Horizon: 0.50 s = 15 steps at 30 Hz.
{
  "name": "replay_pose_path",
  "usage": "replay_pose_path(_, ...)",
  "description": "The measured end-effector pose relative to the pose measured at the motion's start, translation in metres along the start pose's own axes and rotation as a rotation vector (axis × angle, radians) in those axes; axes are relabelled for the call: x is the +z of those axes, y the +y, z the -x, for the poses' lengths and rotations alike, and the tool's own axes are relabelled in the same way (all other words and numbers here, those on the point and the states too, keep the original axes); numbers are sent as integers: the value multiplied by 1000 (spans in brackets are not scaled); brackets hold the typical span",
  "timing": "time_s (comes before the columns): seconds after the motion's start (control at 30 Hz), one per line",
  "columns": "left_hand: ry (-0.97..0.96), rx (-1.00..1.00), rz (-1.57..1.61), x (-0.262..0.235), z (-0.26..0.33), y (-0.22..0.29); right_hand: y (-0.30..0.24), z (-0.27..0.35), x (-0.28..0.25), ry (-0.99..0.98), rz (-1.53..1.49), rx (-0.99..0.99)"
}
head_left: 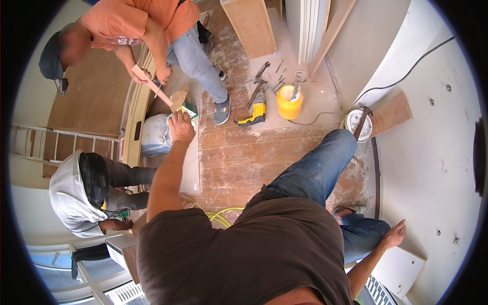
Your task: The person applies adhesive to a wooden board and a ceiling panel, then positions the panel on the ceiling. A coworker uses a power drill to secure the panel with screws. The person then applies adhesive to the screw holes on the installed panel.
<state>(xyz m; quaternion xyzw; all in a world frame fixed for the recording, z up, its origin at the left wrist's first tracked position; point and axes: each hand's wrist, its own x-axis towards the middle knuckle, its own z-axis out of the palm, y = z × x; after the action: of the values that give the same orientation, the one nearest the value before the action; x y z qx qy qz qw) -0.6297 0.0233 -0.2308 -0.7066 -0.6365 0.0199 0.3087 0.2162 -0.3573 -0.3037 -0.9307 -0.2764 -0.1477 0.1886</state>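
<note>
We stretch our left hand, fingers curled closed onto the wood strip a co-worker passes from the floor's far-left edge, while our right hand hangs spread, empty, for balance.

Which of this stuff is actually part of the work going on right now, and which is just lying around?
In use:
- left hand, raised to the wooden strip
- co-worker's hands, gripping that strip

Lying about:
- yellow bucket
- yellow power tool
- white tub
- yellow cord
- right hand, idle by the knee
</note>
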Motion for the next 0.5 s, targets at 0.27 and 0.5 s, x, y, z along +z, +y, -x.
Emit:
replay_pose_path(0.27,-269,734,-214,23,-27,-98,10,1,13,56,-28,86)
replay_pose_path(0.5,-534,751,-107,31,-46,-97,-1,24,16,49,-137,342)
